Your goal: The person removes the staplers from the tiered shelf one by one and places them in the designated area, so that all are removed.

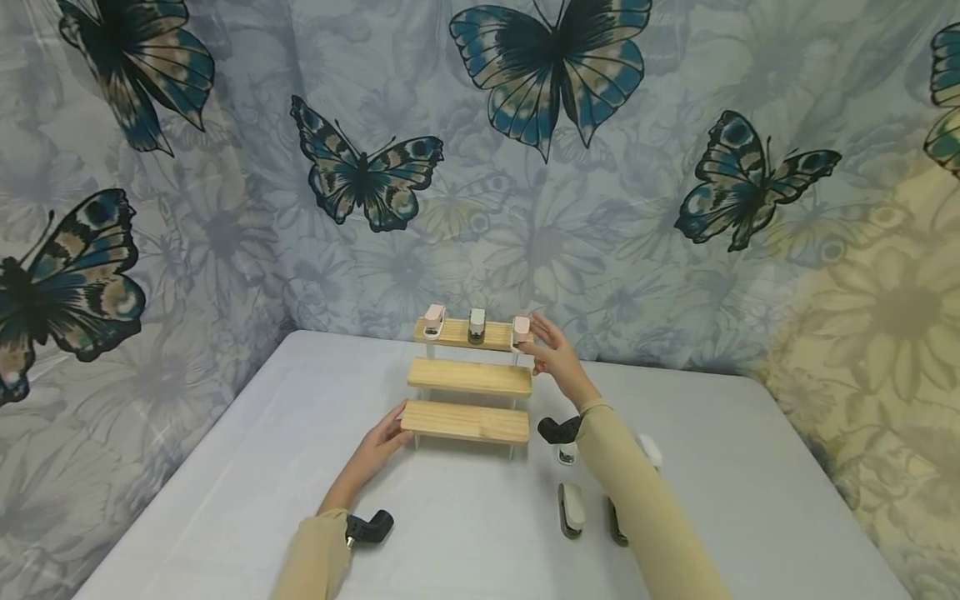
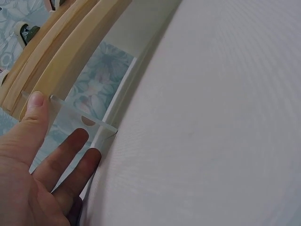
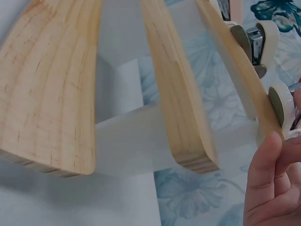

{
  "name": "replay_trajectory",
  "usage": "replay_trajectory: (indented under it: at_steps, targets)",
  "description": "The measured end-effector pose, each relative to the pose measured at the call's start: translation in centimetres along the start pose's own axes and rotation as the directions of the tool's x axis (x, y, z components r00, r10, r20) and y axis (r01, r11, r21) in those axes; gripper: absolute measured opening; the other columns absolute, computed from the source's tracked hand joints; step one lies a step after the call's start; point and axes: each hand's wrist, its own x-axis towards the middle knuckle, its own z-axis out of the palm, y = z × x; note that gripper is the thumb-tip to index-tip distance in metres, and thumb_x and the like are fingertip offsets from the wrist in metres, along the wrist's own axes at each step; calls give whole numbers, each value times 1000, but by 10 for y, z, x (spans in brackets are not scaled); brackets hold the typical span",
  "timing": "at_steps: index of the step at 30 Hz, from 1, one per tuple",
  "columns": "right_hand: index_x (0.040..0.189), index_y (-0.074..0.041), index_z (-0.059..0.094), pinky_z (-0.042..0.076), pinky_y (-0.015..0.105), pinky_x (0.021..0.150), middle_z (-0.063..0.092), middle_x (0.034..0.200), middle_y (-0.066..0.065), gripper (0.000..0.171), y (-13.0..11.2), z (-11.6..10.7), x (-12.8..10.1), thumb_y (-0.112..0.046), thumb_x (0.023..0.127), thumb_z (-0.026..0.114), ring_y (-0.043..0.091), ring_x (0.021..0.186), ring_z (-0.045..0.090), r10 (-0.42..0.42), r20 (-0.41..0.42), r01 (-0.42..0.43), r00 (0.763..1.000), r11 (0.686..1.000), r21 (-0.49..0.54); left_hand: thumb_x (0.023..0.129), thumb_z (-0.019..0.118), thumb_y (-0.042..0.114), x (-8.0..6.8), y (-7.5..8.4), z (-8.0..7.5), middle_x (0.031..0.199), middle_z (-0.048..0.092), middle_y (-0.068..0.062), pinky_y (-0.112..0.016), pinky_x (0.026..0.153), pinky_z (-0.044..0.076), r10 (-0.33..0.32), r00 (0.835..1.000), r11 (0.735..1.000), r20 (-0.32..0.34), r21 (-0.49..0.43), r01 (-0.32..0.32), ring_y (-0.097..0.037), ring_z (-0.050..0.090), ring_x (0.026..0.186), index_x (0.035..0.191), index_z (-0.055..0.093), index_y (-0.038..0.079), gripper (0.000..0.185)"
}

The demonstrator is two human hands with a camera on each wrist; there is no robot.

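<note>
Three wooden steps made up the small riser stand (image 1: 468, 377), which stood near the far edge of the worktop (image 1: 225, 467), about midway between its left and right edges, its shelves carried on clear side panels. On the top step sat three small staplers: a pink one (image 1: 433, 322) at the left end, a grey one (image 1: 477, 325) in the middle, and another pink stapler (image 1: 521, 332) at the right end. The right hand (image 1: 553, 354) was at that right end, its fingers curled about the pink stapler there; the right wrist view showed fingertips (image 3: 265, 165) against the stapler's pale rounded end at the edge of the top shelf. The left hand (image 1: 378, 442) lay at the left end of the bottom step with its fingers fairly straight and relaxed, holding nothing; in the left wrist view its thumb (image 2: 35, 101) touched the clear side panel just under the wood, and the other fingers rested flat on the worktop. Several more staplers lay loose on the worktop toward the near right of the stand: a white one (image 1: 572, 508) just left of the right forearm, a darker one (image 1: 615, 523) partly hidden under the sleeve, and a pale one (image 1: 649, 450) on the sleeve's far side. Both arms wore tan sleeves. A butterfly-printed cloth (image 1: 525, 167) hung behind the far edge.
</note>
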Motion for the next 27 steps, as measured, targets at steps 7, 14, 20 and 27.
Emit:
replay_trajectory:
  at_steps: [7, 14, 20, 27]
  targets:
    - [123, -31, 24, 40, 37, 41, 26, 124, -4, 58, 72, -28, 28, -23, 75, 55, 18, 41, 31, -22, -49, 22, 999, 1000, -10, 73, 51, 37, -1, 0, 1, 107, 47, -1, -37, 81, 33, -7, 1000, 1000, 8, -24, 8, -16, 42, 97, 124, 25, 25, 58]
    - [120, -34, 30, 38, 41, 41, 32, 119, -8, 53, 101, -27, 42, -28, 74, 55, 24, 46, 33, -56, -132, 60, 990, 998, 26, 73, 50, 38, 0, -2, 1, 107, 47, -2, -38, 80, 34, 9, 1000, 1000, -26, 10, -8, -17, 43, 96, 124, 25, 25, 58]
    - [117, -34, 31, 41, 39, 39, 36, 115, -9, 52, 103, -24, 44, -35, 71, 56, 26, 45, 40, -60, -196, 39, 979, 993, -109, 73, 51, 38, -1, -1, 0, 106, 48, -1, -38, 81, 33, -17, 1000, 1000, -4, -2, 17, -16, 42, 97, 124, 24, 26, 59]
    - [115, -33, 35, 42, 38, 42, 39, 112, -7, 52, 102, -25, 48, -36, 68, 59, 27, 48, 44, -65, -246, 29, 967, 989, -146, 73, 50, 39, -1, -2, 0, 106, 47, -2, -38, 81, 33, -21, 1000, 1000, -2, 0, 21, -18, 42, 97, 123, 24, 28, 58]
